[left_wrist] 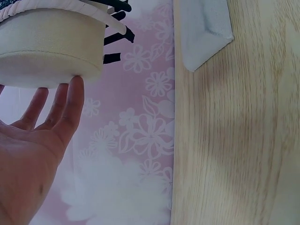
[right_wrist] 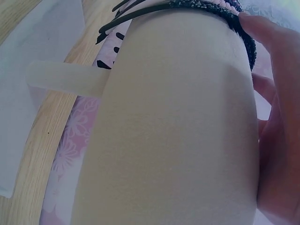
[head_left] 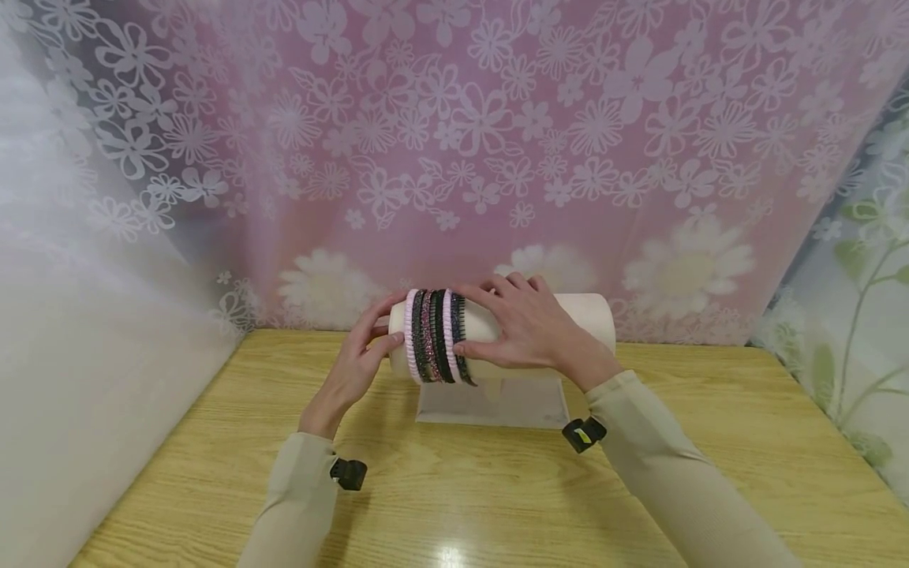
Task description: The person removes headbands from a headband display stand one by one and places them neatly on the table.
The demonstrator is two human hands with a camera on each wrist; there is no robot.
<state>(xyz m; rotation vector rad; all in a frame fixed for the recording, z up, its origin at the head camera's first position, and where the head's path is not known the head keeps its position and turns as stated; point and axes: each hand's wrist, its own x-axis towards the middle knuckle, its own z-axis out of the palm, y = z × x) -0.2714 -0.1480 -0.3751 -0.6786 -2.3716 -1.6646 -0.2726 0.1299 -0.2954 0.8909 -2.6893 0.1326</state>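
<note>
In the head view, a row of headbands (head_left: 439,339), some pale pink, others black or glittery, stands round the left end of a cream cylinder (head_left: 584,308). My left hand (head_left: 355,359) is at that end, its thumb beside the outermost pale pink headband (head_left: 411,339). In the left wrist view its extended fingers (left_wrist: 70,108) touch the cylinder's end. My right hand (head_left: 529,327) reaches over the cylinder with thumb and index finger spread, touching the headbands at the row's right side. The right wrist view has a fingertip against the dark glittery headband (right_wrist: 201,5).
The cylinder stands on a pale flat base (head_left: 490,406), joined by a short post (right_wrist: 65,77). Beneath is a wood-grain table (head_left: 440,489). A pink flowered cloth (head_left: 454,158) hangs close behind, with pale sheets at left and right.
</note>
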